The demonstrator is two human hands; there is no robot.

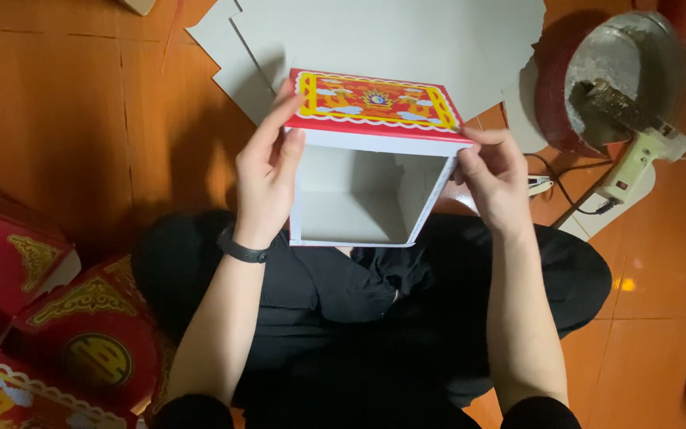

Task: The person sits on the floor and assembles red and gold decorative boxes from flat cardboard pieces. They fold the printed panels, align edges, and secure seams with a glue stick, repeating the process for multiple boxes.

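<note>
1. Above the lap, at centre, a red-and-yellow patterned cardboard box [375, 159] with a grey open inside is gripped by both hands; left hand [267, 179] at nine o'clock, right hand [492, 179] at three.
2. Grey flat cardboard sheets [406, 40] lie at twelve o'clock; a cream glue gun [637, 163] at two; finished red boxes [33, 318] at eight.

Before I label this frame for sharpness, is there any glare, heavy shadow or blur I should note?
Head view: the red and yellow printed cardboard box and both hands are sharp; a small glare spot sits on the orange tiled floor; deep shadow pools left of the left hand; the lower right corner is dark.
</note>
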